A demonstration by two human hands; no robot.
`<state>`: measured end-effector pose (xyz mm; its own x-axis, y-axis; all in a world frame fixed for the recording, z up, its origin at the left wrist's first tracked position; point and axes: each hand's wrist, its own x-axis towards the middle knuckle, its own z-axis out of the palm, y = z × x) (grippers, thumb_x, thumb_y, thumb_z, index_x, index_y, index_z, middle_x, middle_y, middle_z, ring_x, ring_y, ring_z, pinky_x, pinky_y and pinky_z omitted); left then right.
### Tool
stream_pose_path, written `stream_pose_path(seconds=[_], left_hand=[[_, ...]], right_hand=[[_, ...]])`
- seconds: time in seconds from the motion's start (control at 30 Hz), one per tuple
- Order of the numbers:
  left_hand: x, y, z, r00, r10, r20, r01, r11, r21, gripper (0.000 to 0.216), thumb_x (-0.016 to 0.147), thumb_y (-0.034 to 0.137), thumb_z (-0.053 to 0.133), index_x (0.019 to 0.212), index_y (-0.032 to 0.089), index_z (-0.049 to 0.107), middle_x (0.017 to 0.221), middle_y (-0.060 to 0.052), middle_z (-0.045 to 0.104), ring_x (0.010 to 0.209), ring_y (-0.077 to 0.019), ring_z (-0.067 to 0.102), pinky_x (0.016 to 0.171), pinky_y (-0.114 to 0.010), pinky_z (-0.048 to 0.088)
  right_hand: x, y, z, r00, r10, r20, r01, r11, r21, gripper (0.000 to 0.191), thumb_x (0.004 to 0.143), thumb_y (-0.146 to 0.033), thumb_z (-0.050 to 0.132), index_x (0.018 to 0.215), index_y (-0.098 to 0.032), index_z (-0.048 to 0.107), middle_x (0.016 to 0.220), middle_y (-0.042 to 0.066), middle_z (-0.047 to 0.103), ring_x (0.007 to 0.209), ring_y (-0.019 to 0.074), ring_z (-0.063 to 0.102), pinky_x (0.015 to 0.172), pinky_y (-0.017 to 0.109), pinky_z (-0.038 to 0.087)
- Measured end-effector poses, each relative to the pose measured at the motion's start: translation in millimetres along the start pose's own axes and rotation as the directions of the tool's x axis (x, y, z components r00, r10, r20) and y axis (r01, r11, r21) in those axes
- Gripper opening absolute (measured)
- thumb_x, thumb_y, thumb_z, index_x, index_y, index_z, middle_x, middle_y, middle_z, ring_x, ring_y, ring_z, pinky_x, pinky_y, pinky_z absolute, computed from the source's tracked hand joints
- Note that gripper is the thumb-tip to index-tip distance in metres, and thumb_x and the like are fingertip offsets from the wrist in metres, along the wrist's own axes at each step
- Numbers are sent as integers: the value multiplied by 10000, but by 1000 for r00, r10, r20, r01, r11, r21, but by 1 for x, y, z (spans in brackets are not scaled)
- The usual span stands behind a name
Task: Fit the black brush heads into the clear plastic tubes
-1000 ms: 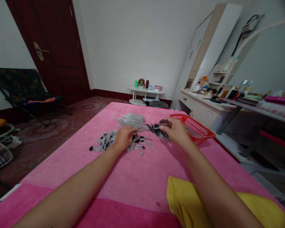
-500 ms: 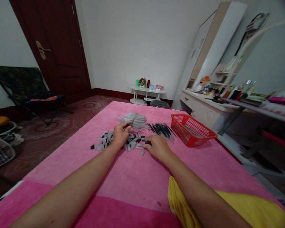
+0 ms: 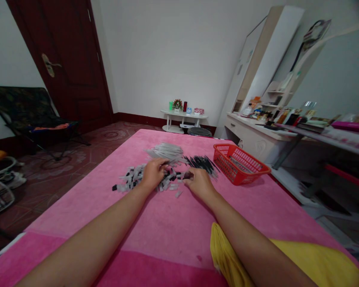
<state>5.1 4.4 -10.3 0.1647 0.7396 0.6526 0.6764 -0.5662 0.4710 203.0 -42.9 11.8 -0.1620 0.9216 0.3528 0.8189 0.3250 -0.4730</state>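
On the pink cloth (image 3: pixel 155 223) lie three heaps of pen parts: clear barrels (image 3: pixel 166 151) at the back, black refills (image 3: pixel 201 162) to the right, and small clear and black caps (image 3: pixel 131 179) in front. My left hand (image 3: pixel 153 174) rests over the caps with its fingers pinched on a clear barrel. My right hand (image 3: pixel 198 183) is beside it, fingers curled on a small piece at the cap heap; what it is I cannot make out.
A red plastic basket (image 3: pixel 239 172) stands right of the refills. A yellow cloth (image 3: pixel 317 259) lies near my right forearm. A dark red door (image 3: pixel 62 63), a folding chair (image 3: pixel 32 115), a low white stand (image 3: pixel 184 119) and a cluttered white desk (image 3: pixel 257 131) surround the surface.
My right hand came back from the black refills to the cap heap. My left hand lifted a clear barrel, then lowered it toward the right hand.
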Motion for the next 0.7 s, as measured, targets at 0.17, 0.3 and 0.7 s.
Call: stream_pose_path(seconds=[0.17,0.3,0.7], left_hand=[[-1,4,-1,998,51,39,-54,996,65,239,800,160,539,980,203,690,932,-46,704,886,-188,623,810,-295,478],[-1,5,-1,994,85,75,-92,991,94,228,811,173,540,982,207,687,927,-47,700,893,-189,614,821,-298,468],[-2,8,-2,985,143,101,-153,984,95,232,802,145,549,975,201,692,893,-63,691,864,-202,600,785,-304,454]], right_hand=[[6,10,-1,990,27,-138,16,954,301,284,706,-160,561,967,-178,672,818,33,705,719,159,633,666,254,459],[9,13,-4,977,133,-164,-24,840,541,233,723,-198,519,893,-167,675,823,53,711,749,191,657,692,302,498],[13,4,-20,938,133,-320,99,782,616,184,667,-238,600,813,-153,672,836,68,701,766,186,631,737,319,493]])
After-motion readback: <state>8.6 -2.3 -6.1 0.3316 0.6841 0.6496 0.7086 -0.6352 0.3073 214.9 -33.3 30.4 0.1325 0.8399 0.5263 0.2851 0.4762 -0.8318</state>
